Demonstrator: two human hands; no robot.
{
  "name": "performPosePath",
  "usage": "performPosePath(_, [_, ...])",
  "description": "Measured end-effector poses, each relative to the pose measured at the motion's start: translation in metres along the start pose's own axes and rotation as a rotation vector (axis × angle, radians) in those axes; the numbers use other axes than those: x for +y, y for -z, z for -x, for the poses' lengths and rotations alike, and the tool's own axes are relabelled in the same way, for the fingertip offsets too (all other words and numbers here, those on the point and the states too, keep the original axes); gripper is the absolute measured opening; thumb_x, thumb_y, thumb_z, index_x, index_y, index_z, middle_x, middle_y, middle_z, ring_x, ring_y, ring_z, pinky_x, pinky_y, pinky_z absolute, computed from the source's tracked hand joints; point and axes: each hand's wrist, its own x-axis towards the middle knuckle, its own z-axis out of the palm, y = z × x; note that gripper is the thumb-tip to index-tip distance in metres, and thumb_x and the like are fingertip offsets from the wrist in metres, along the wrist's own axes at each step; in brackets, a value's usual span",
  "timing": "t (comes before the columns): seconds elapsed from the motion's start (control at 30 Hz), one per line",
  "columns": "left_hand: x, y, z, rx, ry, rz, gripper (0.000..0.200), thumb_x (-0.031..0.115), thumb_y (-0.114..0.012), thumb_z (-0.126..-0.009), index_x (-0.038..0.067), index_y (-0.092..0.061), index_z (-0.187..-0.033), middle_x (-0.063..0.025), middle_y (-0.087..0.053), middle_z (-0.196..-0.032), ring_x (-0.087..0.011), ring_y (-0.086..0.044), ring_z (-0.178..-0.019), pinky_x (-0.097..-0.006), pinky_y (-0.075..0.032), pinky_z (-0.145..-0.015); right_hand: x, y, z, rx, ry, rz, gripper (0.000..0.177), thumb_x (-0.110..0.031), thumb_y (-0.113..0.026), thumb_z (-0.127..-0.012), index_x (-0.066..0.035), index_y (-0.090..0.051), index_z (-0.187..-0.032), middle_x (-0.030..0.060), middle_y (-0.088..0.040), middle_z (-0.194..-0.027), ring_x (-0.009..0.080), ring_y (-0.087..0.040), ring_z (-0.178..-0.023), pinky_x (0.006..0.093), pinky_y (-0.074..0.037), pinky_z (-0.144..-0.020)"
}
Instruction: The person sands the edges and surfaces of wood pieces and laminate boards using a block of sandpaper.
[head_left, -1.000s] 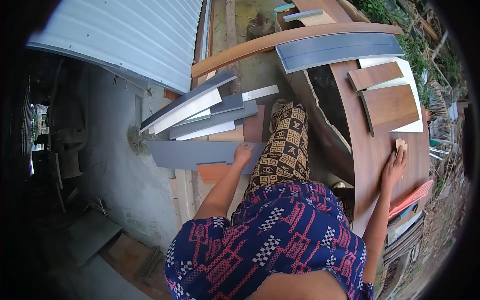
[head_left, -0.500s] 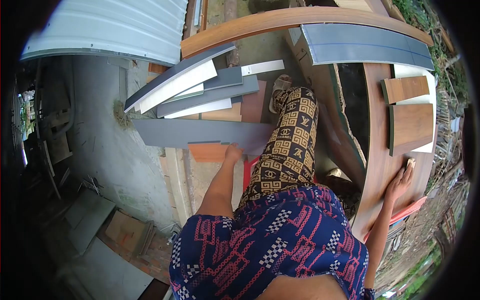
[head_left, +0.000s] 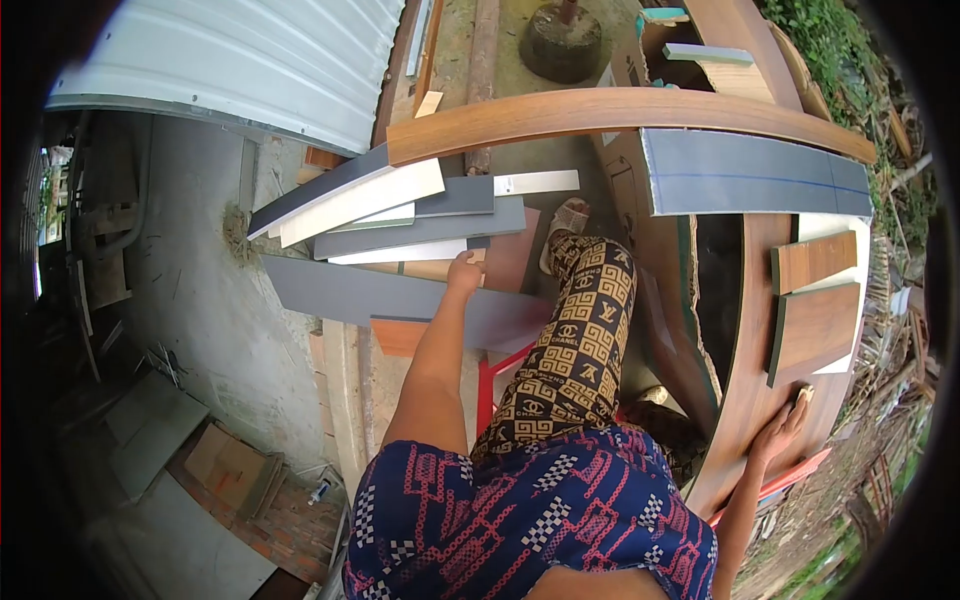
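Observation:
My left hand (head_left: 464,273) reaches onto a pile of cut boards, its fingers curled at the end of a tan board (head_left: 425,270). What lies inside those fingers is hidden. Just below it are a long grey board (head_left: 350,290) and an orange-brown board (head_left: 397,336). On the right, my right hand (head_left: 778,432) rests on a wide brown wood-grain panel (head_left: 745,350), with a small tan piece (head_left: 806,392) at its fingertips. Two short brown boards (head_left: 815,333) lie beyond that hand, over a white board.
A long brown plank (head_left: 600,112) spans the far side, beside a grey board (head_left: 755,170) with a blue line. White and dark boards (head_left: 365,205) are stacked at the left. A red stool edge (head_left: 487,390) shows by my leg. A round concrete base (head_left: 560,42) stands at the back.
My left hand has moved away from the edge of the grey and orange-brown boards, up onto the pile. My right hand stays on the panel. The view has tilted upward.

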Motion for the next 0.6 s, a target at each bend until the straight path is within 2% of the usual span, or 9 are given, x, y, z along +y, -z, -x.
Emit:
performPosePath(0.1, [0.017, 0.006, -0.044, 0.092, -0.120, -0.079, 0.056, 0.021, -0.065, -0.073, -0.001, -0.050, -0.123, -0.0238, -0.056, -0.118, -0.0344, -0.054, -0.111, -0.0374, -0.042, -0.094, 0.002, -0.001, 0.000, 0.004, -0.027, -0.011, 0.045, -0.029, -0.038, -0.096, -0.004, -0.042, -0.134, 0.0203, -0.041, -0.135, 0.0363, -0.039, -0.123, 0.0435, -0.030, -0.103])
performPosePath(0.17, [0.054, 0.018, -0.039, 0.174, -0.245, -0.316, 0.058, 0.022, -0.064, -0.074, 0.000, -0.048, -0.126, -0.0231, -0.053, -0.123, -0.0345, -0.053, -0.112, -0.0390, -0.042, -0.095, 0.002, 0.000, -0.001, -0.008, -0.045, 0.007, 0.045, -0.028, -0.038, -0.096, -0.002, -0.042, -0.133, 0.0204, -0.042, -0.135, 0.0357, -0.039, -0.123, 0.0422, -0.029, -0.104])
performPosePath(0.27, [0.099, 0.030, -0.055, 0.245, -0.232, -0.380, 0.063, 0.024, -0.065, -0.075, 0.001, -0.043, -0.129, -0.0216, -0.050, -0.126, -0.0350, -0.050, -0.115, -0.0398, -0.041, -0.095, 0.011, -0.003, -0.001, -0.028, -0.062, 0.033, 0.046, -0.027, -0.038, -0.097, 0.001, -0.040, -0.133, 0.0210, -0.041, -0.136, 0.0354, -0.039, -0.124, 0.0414, -0.028, -0.105])
performPosePath(0.3, [0.092, 0.025, -0.092, 0.310, -0.241, -0.342, 0.061, 0.028, -0.064, -0.078, 0.001, -0.043, -0.128, -0.0171, -0.055, -0.121, -0.0309, -0.056, -0.107, -0.0383, -0.045, -0.090, 0.015, -0.004, -0.001, -0.012, -0.044, 0.010, 0.047, -0.029, -0.037, -0.097, 0.000, -0.040, -0.133, 0.0213, -0.042, -0.134, 0.0360, -0.040, -0.123, 0.0435, -0.028, -0.104])
performPosePath(0.4, [0.122, 0.019, -0.114, 0.081, -0.082, 0.700, 0.058, 0.035, -0.064, -0.080, 0.003, -0.047, -0.125, -0.0146, -0.059, -0.112, -0.0264, -0.058, -0.100, -0.0383, -0.047, -0.086, 0.027, -0.007, -0.004, 0.030, 0.067, -0.021, 0.051, -0.034, -0.037, -0.096, 0.002, -0.041, -0.132, 0.0203, -0.047, -0.129, 0.0330, -0.044, -0.120, 0.0454, -0.033, -0.101])
performPosePath(0.43, [0.092, -0.001, -0.181, 0.008, -0.366, 1.099, 0.056, 0.037, -0.061, -0.084, 0.002, -0.045, -0.125, -0.0124, -0.057, -0.112, -0.0247, -0.056, -0.102, -0.0407, -0.048, -0.085, 0.026, -0.003, -0.002, -0.033, -0.026, 0.023, 0.047, -0.028, -0.037, -0.097, 0.002, -0.040, -0.132, 0.0229, -0.040, -0.135, 0.0365, -0.039, -0.124, 0.0424, -0.030, -0.104])
performPosePath(0.53, [0.130, 0.011, -0.174, -0.022, -0.005, 0.797, 0.065, 0.038, -0.060, -0.086, -0.002, -0.036, -0.131, -0.0192, -0.052, -0.119, -0.0323, -0.052, -0.108, -0.0461, -0.048, -0.086, 0.010, 0.002, -0.003, -0.006, 0.014, -0.022, 0.048, -0.031, -0.037, -0.097, 0.004, -0.042, -0.130, 0.0215, -0.043, -0.132, 0.0342, -0.043, -0.120, 0.0424, -0.036, -0.099])
performPosePath(0.6, [0.155, 0.000, -0.184, 0.085, 0.106, 0.982, 0.066, 0.040, -0.060, -0.085, -0.005, -0.037, -0.128, -0.0237, -0.048, -0.122, -0.0360, -0.053, -0.106, -0.0504, -0.049, -0.080, -0.001, 0.001, -0.007, 0.000, 0.019, -0.012, 0.048, -0.031, -0.037, -0.097, 0.004, -0.042, -0.130, 0.0214, -0.044, -0.132, 0.0343, -0.044, -0.120, 0.0426, -0.037, -0.099])
